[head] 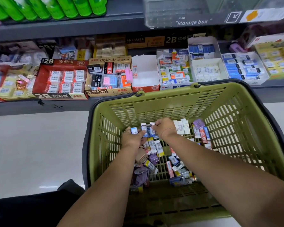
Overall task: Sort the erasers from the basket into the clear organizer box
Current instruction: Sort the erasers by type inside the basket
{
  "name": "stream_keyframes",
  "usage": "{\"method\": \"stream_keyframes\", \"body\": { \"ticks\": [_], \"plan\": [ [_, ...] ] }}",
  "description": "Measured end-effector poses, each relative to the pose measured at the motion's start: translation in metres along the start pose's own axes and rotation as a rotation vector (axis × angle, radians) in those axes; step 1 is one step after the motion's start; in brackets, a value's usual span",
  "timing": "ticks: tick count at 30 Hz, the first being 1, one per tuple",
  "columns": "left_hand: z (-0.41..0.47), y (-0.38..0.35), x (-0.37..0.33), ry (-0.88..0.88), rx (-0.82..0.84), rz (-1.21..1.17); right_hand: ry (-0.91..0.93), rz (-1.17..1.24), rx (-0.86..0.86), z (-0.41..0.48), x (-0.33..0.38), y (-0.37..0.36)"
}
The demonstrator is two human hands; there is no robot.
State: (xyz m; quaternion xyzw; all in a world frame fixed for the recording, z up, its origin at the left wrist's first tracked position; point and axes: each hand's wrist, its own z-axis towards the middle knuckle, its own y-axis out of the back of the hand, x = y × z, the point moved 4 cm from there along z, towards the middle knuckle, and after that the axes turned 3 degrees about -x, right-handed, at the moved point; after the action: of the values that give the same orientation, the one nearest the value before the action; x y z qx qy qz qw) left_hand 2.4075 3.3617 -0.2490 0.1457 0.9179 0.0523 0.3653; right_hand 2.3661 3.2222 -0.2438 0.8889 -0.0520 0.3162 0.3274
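A green plastic basket (170, 99) stands on the floor in front of the shelf, with several boxed erasers (177, 163) loose on its bottom. Both hands are down inside it, near its far wall. My left hand (132, 138) is shut on a few blue-and-white erasers (134, 130). My right hand (164, 126) pinches blue-and-white erasers (149, 129) right beside the left hand. A clear organizer box (184, 13) labelled "Storage box" sits on the upper shelf at top right.
The lower shelf (39, 106) behind the basket carries open cartons of erasers: a red 2B carton (61, 79), a 4B carton (108, 76), white cartons (206, 68). Green bottles (47, 7) stand top left. Pale floor (36, 148) lies to the left.
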Motion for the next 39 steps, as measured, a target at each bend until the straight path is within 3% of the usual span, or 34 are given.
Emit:
{"method": "stream_keyframes", "body": {
  "ticks": [8, 14, 18, 21, 24, 29, 31, 34, 37, 39],
  "plan": [
    [0.017, -0.005, -0.001, -0.052, -0.079, 0.130, 0.132, -0.294, -0.041, 0.003, 0.010, -0.008],
    [0.017, -0.006, -0.006, -0.156, -0.109, 0.395, 0.195, -0.277, -0.083, -0.001, 0.002, -0.014],
    [0.015, -0.007, -0.005, -0.178, -0.091, 0.432, 0.249, -0.259, -0.089, -0.004, 0.002, -0.012],
    [0.010, -0.008, -0.005, -0.199, -0.023, 0.403, 0.284, -0.033, -0.038, -0.007, 0.005, -0.007],
    [0.004, -0.014, -0.005, -0.107, 0.168, 0.266, 0.257, 0.221, 0.229, -0.011, 0.009, -0.005],
    [-0.010, -0.020, -0.008, -0.005, 0.402, 0.161, 0.213, 0.276, 0.360, -0.013, 0.011, 0.014],
    [-0.006, -0.019, -0.009, -0.118, 0.317, 0.348, 0.185, 0.260, 0.333, -0.009, 0.012, 0.024],
    [-0.001, -0.008, -0.013, -0.334, 0.052, 0.529, 0.111, 0.123, 0.167, 0.002, 0.010, 0.036],
    [-0.001, -0.008, -0.009, -0.419, 0.019, 0.659, 0.109, -0.195, 0.068, 0.007, 0.011, 0.037],
    [0.000, -0.011, -0.007, -0.432, 0.045, 0.700, 0.109, -0.266, 0.010, 0.008, 0.011, 0.034]
  ]
}}
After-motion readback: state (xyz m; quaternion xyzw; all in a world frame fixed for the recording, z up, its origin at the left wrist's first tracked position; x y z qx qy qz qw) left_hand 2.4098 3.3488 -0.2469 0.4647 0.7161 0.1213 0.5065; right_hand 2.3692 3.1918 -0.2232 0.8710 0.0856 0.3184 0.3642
